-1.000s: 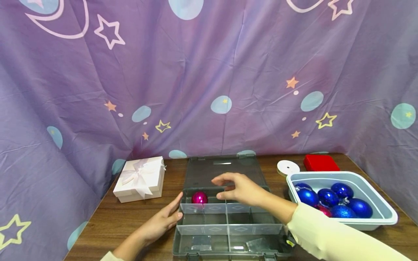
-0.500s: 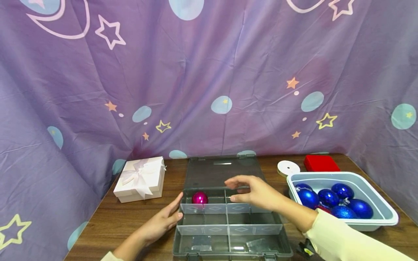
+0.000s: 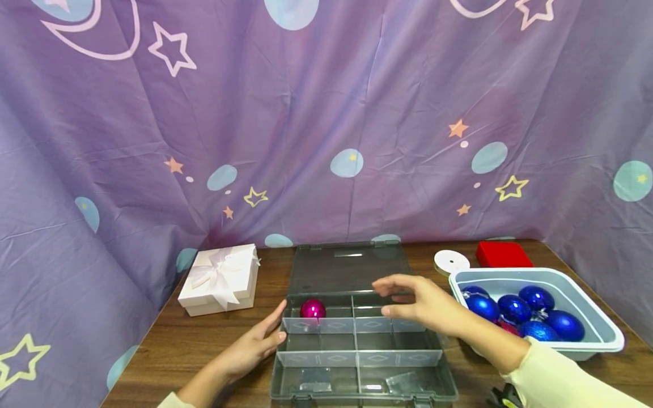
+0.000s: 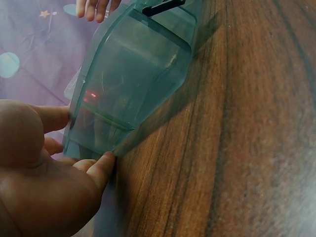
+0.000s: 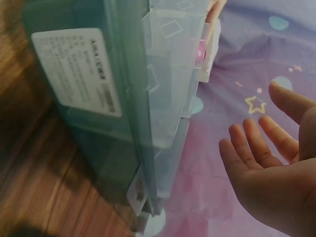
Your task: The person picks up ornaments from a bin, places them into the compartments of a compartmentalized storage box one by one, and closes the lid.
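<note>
One pink ball sits in the back-left compartment of the divided case; work appears early, blue balls in the tray presumably outstanding. Left hand, fingers extended, touches the case; right hand, fingers loose, holds nothing above it

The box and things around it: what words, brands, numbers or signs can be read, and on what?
Label on box, large print: perhaps "AI...", too blurred to be sure.
Label, small lines: too blurred to read.
Dividers: diamond outlines, no words.
Elsewhere: none readable.
</note>
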Motion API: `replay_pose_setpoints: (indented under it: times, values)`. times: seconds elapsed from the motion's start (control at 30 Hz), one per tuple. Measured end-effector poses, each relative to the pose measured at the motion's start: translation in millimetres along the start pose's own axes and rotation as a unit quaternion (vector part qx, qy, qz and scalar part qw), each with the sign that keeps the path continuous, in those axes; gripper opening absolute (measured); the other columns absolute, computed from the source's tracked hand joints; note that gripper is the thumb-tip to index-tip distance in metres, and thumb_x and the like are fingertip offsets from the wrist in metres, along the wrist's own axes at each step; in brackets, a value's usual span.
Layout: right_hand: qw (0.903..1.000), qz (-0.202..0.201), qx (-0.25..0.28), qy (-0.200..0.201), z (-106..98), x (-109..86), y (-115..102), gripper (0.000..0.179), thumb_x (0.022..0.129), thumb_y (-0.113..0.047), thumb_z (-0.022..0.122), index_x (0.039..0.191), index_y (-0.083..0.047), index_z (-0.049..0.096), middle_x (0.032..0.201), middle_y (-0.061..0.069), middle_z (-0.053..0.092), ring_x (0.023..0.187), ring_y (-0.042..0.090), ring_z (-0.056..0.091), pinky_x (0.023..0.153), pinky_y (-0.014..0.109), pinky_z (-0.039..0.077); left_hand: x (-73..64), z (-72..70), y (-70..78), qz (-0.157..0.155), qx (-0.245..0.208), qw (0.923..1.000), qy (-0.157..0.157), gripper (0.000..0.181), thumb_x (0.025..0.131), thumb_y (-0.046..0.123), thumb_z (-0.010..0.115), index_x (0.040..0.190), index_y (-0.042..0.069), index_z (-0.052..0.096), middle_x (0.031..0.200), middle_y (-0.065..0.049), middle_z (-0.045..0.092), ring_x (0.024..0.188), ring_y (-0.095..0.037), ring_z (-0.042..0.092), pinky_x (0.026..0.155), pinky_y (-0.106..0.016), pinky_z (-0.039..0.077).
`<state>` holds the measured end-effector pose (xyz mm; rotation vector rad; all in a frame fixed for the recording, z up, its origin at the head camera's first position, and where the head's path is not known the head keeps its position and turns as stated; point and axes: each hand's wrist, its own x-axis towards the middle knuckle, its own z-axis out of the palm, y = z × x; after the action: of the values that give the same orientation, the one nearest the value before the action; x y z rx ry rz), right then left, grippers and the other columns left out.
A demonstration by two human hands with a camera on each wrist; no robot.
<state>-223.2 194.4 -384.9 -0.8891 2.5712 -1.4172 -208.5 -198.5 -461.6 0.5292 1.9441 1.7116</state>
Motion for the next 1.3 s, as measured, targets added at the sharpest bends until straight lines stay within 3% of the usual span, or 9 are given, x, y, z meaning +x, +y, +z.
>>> replay_pose_setpoints:
  times: [0.3,0.5,0.77,1.0,1.3]
  values:
    - [0.9998,-0.014,-0.013,0.008,-14.7,-17.6,4.9,0.046,0.093,-0.021,0.077,0.135,-0.007,0.065,0.127,0.008,0.071,0.119,0.029,0.065,0.102,0.037,0.056,0.9,0.1,-1.2,0.003,-0.001,1.0000,-0.003,0.075,0.110,0.012,0.044,0.165,0.009,-0.007,0.167,-0.026,-0.018,0.154,-0.045,0.001,0.122,-0.057,0.015]
    - [0.9991,0.010,-0.031,0.028,-26.5,-32.1,10.7,0.046,0.093,-0.026,0.078,0.135,-0.010,0.065,0.126,0.006,0.071,0.119,0.027,0.066,0.103,0.036,0.055,1.1,0.0,-1.4,0.006,0.001,1.0000,-0.006,0.076,0.110,0.012,0.043,0.165,0.009,-0.008,0.167,-0.025,-0.019,0.154,-0.044,-0.001,0.123,-0.057,0.014]
    - [0.9980,0.009,-0.027,0.056,-43.1,-51.7,18.3,0.044,0.093,-0.017,0.077,0.133,-0.003,0.064,0.126,0.014,0.071,0.114,0.008,0.067,0.093,0.025,0.058,0.6,-0.2,-1.4,0.014,0.000,0.9999,-0.008,0.076,0.110,0.013,0.043,0.165,0.009,-0.009,0.167,-0.027,-0.019,0.154,-0.045,0.000,0.122,-0.056,0.015]
    - [0.9934,0.006,-0.077,0.085,-57.7,-67.1,25.7,0.041,0.093,-0.015,0.077,0.131,-0.006,0.067,0.128,0.010,0.071,0.115,-0.001,0.063,0.095,0.016,0.054,0.8,-0.3,-3.0,0.007,0.000,1.0000,-0.004,0.075,0.110,0.012,0.043,0.165,0.010,-0.008,0.168,-0.025,-0.019,0.154,-0.044,0.001,0.123,-0.057,0.015]
    - [0.9906,0.038,-0.089,0.097,-75.3,-80.5,34.1,0.045,0.093,-0.016,0.077,0.134,-0.002,0.064,0.131,0.018,0.069,0.114,-0.006,0.061,0.092,0.010,0.052,1.0,-0.1,-2.7,0.007,-0.001,1.0000,-0.005,0.075,0.110,0.011,0.042,0.165,0.009,-0.008,0.167,-0.026,-0.018,0.154,-0.044,0.002,0.123,-0.056,0.015]
